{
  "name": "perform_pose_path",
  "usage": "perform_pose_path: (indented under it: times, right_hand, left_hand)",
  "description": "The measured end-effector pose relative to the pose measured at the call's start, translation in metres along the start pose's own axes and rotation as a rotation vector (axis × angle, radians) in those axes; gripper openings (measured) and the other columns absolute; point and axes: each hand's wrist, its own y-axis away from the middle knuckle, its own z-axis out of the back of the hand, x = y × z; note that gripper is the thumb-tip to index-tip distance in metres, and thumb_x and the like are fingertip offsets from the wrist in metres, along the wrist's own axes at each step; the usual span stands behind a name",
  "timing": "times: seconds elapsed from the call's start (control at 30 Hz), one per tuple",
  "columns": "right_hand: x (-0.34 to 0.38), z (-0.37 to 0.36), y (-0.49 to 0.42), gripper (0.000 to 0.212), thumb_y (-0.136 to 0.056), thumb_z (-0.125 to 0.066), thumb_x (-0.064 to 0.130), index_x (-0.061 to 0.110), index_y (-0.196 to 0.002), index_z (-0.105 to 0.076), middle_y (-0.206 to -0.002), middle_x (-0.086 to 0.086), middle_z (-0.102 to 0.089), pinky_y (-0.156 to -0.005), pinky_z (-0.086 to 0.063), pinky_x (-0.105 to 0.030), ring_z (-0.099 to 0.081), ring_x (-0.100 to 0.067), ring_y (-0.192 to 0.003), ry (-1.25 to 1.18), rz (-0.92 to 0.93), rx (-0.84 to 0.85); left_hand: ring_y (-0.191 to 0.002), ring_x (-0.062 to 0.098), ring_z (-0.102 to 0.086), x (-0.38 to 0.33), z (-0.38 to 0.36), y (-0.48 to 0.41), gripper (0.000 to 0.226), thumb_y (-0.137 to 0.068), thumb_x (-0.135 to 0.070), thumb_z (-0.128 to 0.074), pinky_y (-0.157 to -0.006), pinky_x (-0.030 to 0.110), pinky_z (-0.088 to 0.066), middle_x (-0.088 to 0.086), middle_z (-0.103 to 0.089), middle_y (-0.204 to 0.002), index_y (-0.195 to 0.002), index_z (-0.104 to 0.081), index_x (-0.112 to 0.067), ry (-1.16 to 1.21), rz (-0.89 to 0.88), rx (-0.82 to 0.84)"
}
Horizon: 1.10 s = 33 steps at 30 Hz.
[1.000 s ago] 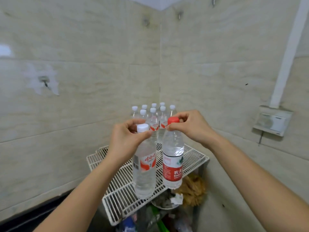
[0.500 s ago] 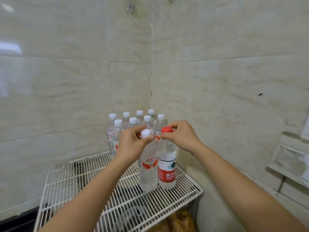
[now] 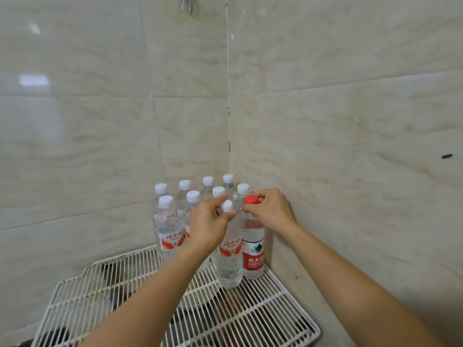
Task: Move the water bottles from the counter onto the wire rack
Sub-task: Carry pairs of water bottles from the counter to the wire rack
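Note:
My left hand (image 3: 209, 225) pinches the neck of a clear white-capped bottle (image 3: 230, 261) just under its cap. My right hand (image 3: 271, 212) pinches the red cap of a red-labelled bottle (image 3: 253, 256). Both bottles stand upright side by side on the white wire rack (image 3: 105, 291), the red-capped one against the right wall. Behind them, in the corner, stand several white-capped bottles (image 3: 168, 229) in two rows on the same rack.
Tiled walls (image 3: 350, 146) meet in a corner right behind the bottles. The rack's front and left part holds nothing; dark shapes show through the wires below. A small dark mark (image 3: 447, 156) sits on the right wall.
Both hands carried the two bottles forward and down from above the rack's front edge to the back right corner. The bottles now stand on the wires beside the group.

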Motion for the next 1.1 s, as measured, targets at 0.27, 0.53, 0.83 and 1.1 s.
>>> perform_pose_path:
  times: [0.27,0.53,0.83,1.1]
  right_hand:
    - [-0.005,0.0,-0.012,0.021,-0.069,-0.077,0.03,0.01,-0.073,-0.071,-0.067,-0.002,-0.07,-0.059,-0.052,-0.03,-0.065,-0.016,-0.063,0.032,0.018,0.044]
    - [-0.002,0.003,-0.015,0.035,-0.072,-0.077,0.027,0.018,-0.052,-0.05,-0.055,0.001,-0.055,-0.048,-0.039,-0.027,-0.053,-0.017,-0.055,0.139,-0.019,0.032]
    - [-0.002,-0.001,-0.016,0.03,-0.075,-0.075,0.032,0.019,-0.061,-0.052,-0.067,-0.002,-0.061,-0.054,-0.043,-0.028,-0.061,-0.023,-0.068,0.207,-0.004,0.021]
    - [-0.007,0.0,-0.011,0.02,-0.083,-0.066,0.039,0.02,-0.081,-0.062,-0.084,-0.001,-0.061,-0.063,-0.045,-0.031,-0.061,-0.024,-0.083,0.347,0.119,0.027]
  left_hand:
    - [-0.061,0.006,-0.049,0.011,-0.007,-0.012,0.039,-0.083,-0.028,-0.071,-0.057,0.02,-0.042,-0.014,-0.057,-0.071,-0.12,-0.064,-0.02,-0.045,-0.043,-0.003]
    - [-0.085,0.015,-0.063,0.013,-0.015,-0.016,0.024,-0.084,-0.025,-0.069,-0.073,0.029,-0.048,-0.003,-0.071,-0.093,-0.107,-0.069,-0.02,0.023,0.008,-0.018]
    - [-0.09,0.017,-0.064,0.016,-0.02,-0.018,0.02,-0.084,-0.026,-0.069,-0.077,0.033,-0.051,-0.001,-0.072,-0.093,-0.103,-0.07,-0.019,0.068,0.019,-0.053]
    - [-0.101,0.007,-0.057,0.023,-0.017,-0.007,0.041,-0.084,-0.023,-0.07,-0.083,0.022,-0.04,-0.011,-0.066,-0.11,-0.123,-0.062,-0.022,0.053,-0.053,-0.023]
